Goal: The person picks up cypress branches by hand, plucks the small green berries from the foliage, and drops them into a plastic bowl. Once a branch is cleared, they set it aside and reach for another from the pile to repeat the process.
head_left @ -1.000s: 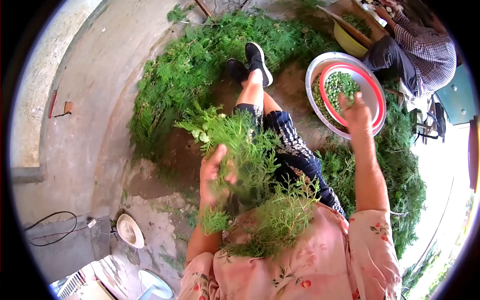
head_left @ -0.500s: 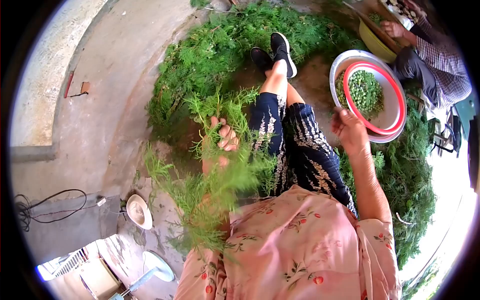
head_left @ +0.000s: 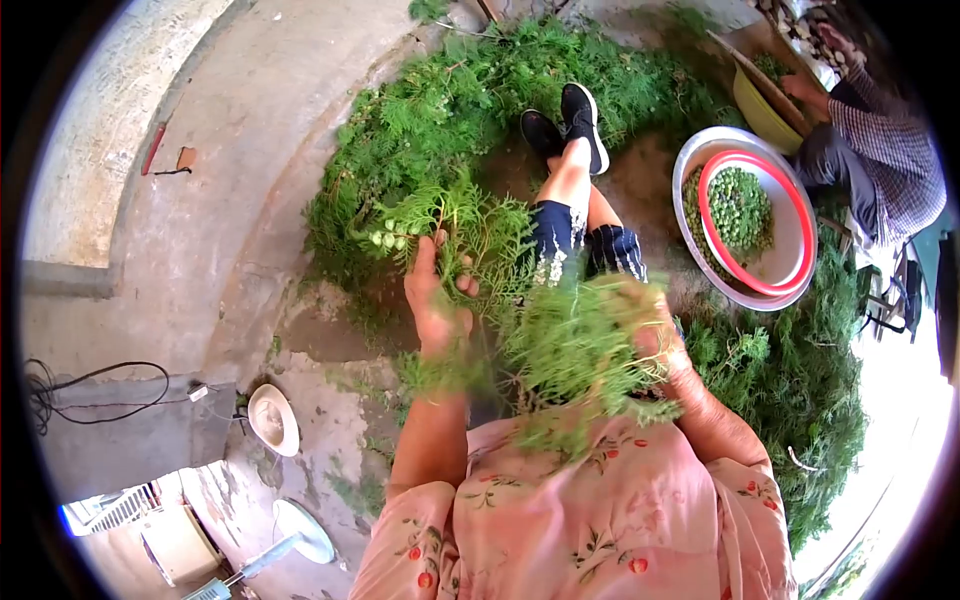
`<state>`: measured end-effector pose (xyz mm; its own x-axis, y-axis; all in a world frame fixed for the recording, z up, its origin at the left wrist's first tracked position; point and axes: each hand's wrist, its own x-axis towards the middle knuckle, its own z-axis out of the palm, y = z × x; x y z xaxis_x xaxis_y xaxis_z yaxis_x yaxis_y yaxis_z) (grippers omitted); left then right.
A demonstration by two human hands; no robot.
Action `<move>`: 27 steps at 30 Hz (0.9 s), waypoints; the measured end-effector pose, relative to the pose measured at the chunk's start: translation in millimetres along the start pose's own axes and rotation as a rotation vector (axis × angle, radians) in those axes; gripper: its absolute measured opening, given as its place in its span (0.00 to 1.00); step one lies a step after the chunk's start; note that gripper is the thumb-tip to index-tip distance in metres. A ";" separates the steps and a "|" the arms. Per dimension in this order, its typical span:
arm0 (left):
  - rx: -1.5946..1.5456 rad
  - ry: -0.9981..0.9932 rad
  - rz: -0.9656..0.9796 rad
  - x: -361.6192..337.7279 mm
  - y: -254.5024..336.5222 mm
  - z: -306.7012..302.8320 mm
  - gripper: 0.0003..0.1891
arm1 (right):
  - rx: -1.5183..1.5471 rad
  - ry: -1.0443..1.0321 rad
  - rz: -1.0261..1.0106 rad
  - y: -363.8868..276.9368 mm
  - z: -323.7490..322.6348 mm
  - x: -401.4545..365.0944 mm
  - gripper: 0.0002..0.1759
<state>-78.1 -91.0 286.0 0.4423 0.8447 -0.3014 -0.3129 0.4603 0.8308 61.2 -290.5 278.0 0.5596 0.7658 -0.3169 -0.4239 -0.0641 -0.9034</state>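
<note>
My left hand (head_left: 440,305) is closed around a leafy green conifer branch (head_left: 475,225) in front of my lap. Pale green cones (head_left: 388,240) show at the branch's left tip. Lower down, the branch's feathery sprays (head_left: 570,345) spread across my lap, blurred by motion. My right hand (head_left: 655,325) is at the right side of these sprays; its fingers are blurred and partly covered by the foliage. To the right stands a wide metal basin (head_left: 690,165) with a red-rimmed bowl (head_left: 790,287) in it. Small green cones (head_left: 738,208) lie in the bowl.
Heaps of cut conifer branches (head_left: 400,130) lie around my feet, with more branches (head_left: 800,400) at my right. Another person (head_left: 880,150) sits at the upper right beside a yellow basin (head_left: 765,115). A straw hat (head_left: 273,420) and a fan (head_left: 303,530) are at the left.
My right hand has moved from beside the basin to the branch sprays over my lap. My left hand still holds the branch, whose lower sprays have swung right. The view has shifted slightly.
</note>
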 end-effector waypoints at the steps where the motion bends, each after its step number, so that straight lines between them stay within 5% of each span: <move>1: 0.085 0.106 0.025 5.5 1.3 3.2 0.21 | 0.346 0.030 0.038 -1.1 -6.8 0.1 0.12; 4: 0.238 0.083 0.160 2.2 15.5 9.7 0.19 | -0.302 0.100 -0.070 -18.1 -21.4 9.9 0.10; 6: 0.229 0.260 0.171 8.7 17.0 12.2 0.18 | -0.056 0.188 -0.079 -21.8 -27.7 14.2 0.09; 10: 0.173 0.118 0.204 10.7 32.2 6.8 0.17 | 0.036 0.222 -0.126 -23.3 -48.2 20.2 0.11; 14: 0.280 0.245 0.284 15.6 51.9 15.5 0.16 | 0.080 0.234 -0.134 -13.7 -56.8 20.5 0.10; 22: 0.926 0.226 0.655 50.1 105.4 -21.4 0.16 | 0.071 0.234 -0.086 -9.4 -52.7 21.3 0.10; 25: 1.142 0.157 0.429 35.6 117.4 -7.3 0.16 | 0.038 0.247 -0.047 -8.6 -47.6 19.9 0.10; 26: 1.187 0.211 0.499 40.8 103.0 -15.3 0.13 | 0.018 0.253 -0.036 -8.3 -44.3 19.2 0.10; 27: 1.161 0.071 0.376 33.3 97.0 -5.7 0.12 | 0.018 0.227 -0.050 -6.0 -41.5 19.3 0.09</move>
<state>-98.5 -16.6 353.9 0.4279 0.9023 0.0527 0.5407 -0.3023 0.7850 104.1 -301.9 265.3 0.7250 0.6041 -0.3310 -0.4037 -0.0167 -0.9147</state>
